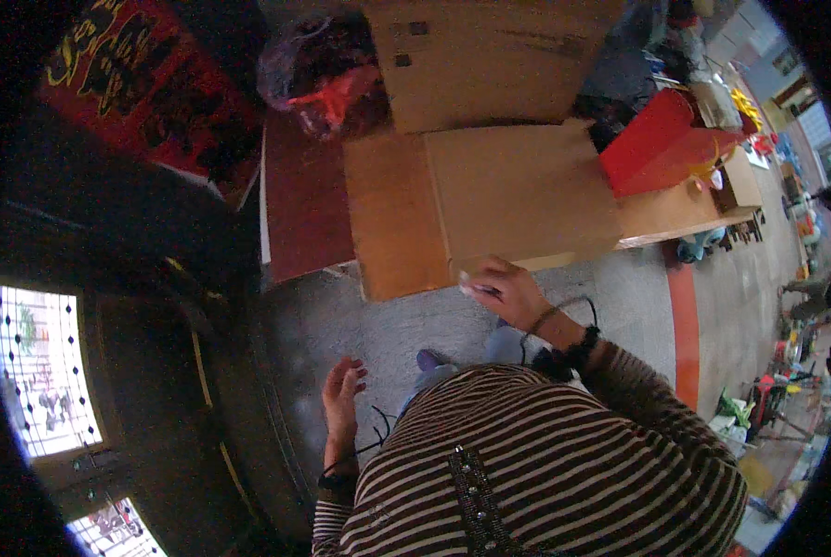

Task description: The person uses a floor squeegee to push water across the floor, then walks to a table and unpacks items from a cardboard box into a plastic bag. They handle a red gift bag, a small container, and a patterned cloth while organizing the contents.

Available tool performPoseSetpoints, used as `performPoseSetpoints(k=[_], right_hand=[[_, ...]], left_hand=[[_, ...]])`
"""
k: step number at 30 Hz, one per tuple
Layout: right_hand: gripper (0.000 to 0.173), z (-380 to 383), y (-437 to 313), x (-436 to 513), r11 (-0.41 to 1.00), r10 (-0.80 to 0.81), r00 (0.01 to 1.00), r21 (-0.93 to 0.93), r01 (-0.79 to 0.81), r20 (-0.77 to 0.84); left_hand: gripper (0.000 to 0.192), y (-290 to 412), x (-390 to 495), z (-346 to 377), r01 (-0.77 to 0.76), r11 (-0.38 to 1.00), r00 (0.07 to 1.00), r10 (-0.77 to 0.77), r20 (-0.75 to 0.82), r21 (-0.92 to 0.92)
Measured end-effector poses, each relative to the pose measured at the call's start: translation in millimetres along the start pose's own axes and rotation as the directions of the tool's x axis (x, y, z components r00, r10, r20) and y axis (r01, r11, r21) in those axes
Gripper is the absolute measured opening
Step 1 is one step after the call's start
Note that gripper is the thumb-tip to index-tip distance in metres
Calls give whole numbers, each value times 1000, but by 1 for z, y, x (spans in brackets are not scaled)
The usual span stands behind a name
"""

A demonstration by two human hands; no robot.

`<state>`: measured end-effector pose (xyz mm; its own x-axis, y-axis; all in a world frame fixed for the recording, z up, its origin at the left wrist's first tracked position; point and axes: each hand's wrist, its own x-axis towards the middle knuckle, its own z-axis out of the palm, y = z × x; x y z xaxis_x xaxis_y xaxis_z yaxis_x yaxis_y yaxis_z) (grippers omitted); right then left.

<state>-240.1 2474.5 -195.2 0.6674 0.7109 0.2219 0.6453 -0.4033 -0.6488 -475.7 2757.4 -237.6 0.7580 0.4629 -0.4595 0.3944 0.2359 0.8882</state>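
Observation:
A large flattened piece of cardboard (pixel 520 188) lies on the table before me, its front flap reaching past the table edge. My right hand (pixel 502 289) is at the near edge of the cardboard, fingers curled together around a small whitish thing that is too blurred to name. Lower and to the left, my left hand (pixel 344 390) hangs over the floor with fingers apart and nothing in it. Dark bands with thin cords circle both wrists. Behind the flat cardboard stands an upright cardboard panel (pixel 485 76).
A dark red tabletop (pixel 304 209) shows at the left, with a plastic bag (pixel 318 76) holding red and dark items behind it. Folded red sheets (pixel 649 146) stand on the right, near a small open cardboard box (pixel 739 181). A red decorated panel (pixel 158 97) is at the upper left.

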Motion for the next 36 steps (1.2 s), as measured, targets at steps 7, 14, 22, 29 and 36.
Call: performPoseSetpoints(k=[7, 14, 22, 29, 36], right_hand=[[11, 64, -5, 179, 882, -431, 894, -268, 388, -122], [17, 146, 80, 231, 882, 92, 957, -469, 50, 274], [16, 169, -3, 145, 958, -225, 661, 39, 283, 716], [14, 100, -70, 152, 790, -259, 959, 597, 142, 114], [23, 4, -69, 163, 916, -68, 970, 370, 154, -233]], left_hand=[[35, -30, -13, -19, 22, 996, 998, -28, 63, 91], [39, -23, -53, -17, 122, 945, 992, -125, -8, 304], [43, -24, -49, 1, 166, 948, 984, -177, 14, 270], [41, -19, -14, -21, 44, 919, 999, -52, 9, 392], [40, -20, 2, -77, -36, 880, 988, -39, 147, 474]])
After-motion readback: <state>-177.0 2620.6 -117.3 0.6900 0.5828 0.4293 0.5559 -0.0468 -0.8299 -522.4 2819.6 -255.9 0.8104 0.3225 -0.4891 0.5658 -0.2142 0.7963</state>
